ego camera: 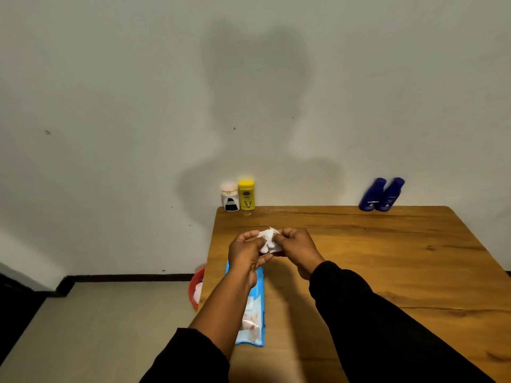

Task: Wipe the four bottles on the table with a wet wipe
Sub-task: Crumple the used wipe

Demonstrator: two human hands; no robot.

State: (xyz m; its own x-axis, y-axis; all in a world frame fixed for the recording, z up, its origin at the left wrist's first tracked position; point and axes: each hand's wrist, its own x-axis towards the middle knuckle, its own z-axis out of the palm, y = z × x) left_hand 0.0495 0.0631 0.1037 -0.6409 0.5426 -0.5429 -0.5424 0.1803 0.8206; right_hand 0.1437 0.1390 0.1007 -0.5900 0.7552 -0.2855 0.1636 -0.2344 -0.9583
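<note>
The left hand (247,252) is pinching a crumpled white wipe (267,239) from its left side, with the thumb and fingers curling onto the bunched cloth. The right hand (297,248) is grasping the same wipe from the other side, knuckles facing up and fingers folding down over it. Both hands are hovering over the desk (387,258), meeting above its left part, with the wrists bending inward so that the fingertips are nearly touching across the wipe. A small red patch is showing just under the wipe; what it is cannot be told.

The left forearm is reaching forward bare, its black sleeve (190,355) sitting far up the arm, and it is crossing over a blue pack (253,308) that is lying flat near the desk's left edge. The right arm is coming in from the lower right, covered to the wrist in black.

All four bottles are standing at the desk's far edge by the wall (110,106), well apart from the hands. The white bottle (230,197) and yellow bottle (246,194) are sitting side by side at the far-left corner. The left blue bottle (370,194) and right blue bottle (390,194) are standing together farther right.

A red bowl (193,288) holding something white is sitting on the floor (110,327) beside the desk's left edge, partly hidden by it.
</note>
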